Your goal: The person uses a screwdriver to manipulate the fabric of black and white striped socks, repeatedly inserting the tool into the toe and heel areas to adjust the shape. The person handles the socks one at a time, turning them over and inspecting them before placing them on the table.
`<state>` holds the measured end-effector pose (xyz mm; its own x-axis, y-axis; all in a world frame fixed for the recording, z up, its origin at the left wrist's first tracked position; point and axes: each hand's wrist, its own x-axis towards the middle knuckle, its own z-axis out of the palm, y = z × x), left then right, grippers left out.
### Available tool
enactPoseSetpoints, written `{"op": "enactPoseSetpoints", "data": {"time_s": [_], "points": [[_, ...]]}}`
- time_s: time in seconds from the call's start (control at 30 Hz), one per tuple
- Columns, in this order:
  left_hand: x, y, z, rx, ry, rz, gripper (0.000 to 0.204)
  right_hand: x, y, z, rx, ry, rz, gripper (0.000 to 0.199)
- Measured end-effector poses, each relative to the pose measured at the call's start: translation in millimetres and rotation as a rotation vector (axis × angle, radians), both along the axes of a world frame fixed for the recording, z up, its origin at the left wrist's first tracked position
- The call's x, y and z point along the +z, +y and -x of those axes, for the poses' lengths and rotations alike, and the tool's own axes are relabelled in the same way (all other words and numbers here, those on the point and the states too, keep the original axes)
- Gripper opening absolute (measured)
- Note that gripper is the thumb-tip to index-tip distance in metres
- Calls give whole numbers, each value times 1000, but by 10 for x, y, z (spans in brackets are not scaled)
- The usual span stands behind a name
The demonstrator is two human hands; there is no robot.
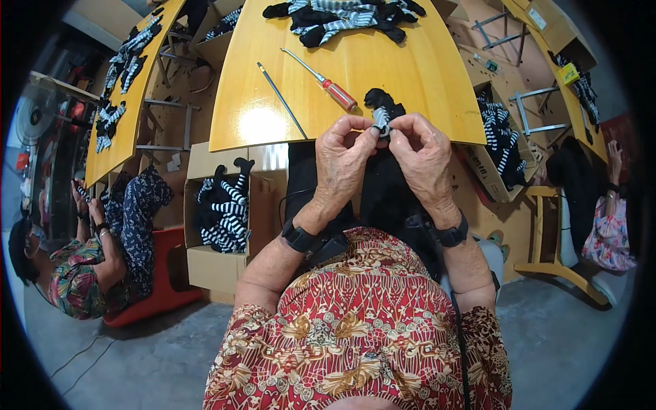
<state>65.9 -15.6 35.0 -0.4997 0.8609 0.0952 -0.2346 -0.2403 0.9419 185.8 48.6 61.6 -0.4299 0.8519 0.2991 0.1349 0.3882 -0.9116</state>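
Observation:
At the near edge of the yellow wooden table (pixel 430 75), my left hand (pixel 344 154) and my right hand (pixel 422 154) meet, thumbs and forefingers pinched on a small black-and-grey cloth piece (pixel 387 104). Its grey end is between my fingertips, and the black part lies on the tabletop beyond them. Part of the grey end is hidden by my fingers. Left of the piece rests a screwdriver (pixel 338 94) with a red handle. Farther left is a thin dark rod (pixel 280 99), slanting toward the near edge.
A pile of black and striped cloth pieces (pixel 342 20) covers the table's far end. Cardboard boxes (pixel 217 263) of striped pieces stand at both sides below the tabletop. Co-workers (pixel 82 266) sit at the left and right side tables (pixel 102 140). A wooden chair (pixel 543 239) stands right.

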Motion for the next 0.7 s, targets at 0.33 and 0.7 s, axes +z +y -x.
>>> {"op": "enactPoseSetpoints", "data": {"time_s": [0.33,0.7], "points": [[321,-114,23,3,918,-183,18,356,-158,-204,10,-126,-437,19],[196,-148,-139,-17,1228,-208,18,252,-286,-347,-21,-330,-451,16]]}}
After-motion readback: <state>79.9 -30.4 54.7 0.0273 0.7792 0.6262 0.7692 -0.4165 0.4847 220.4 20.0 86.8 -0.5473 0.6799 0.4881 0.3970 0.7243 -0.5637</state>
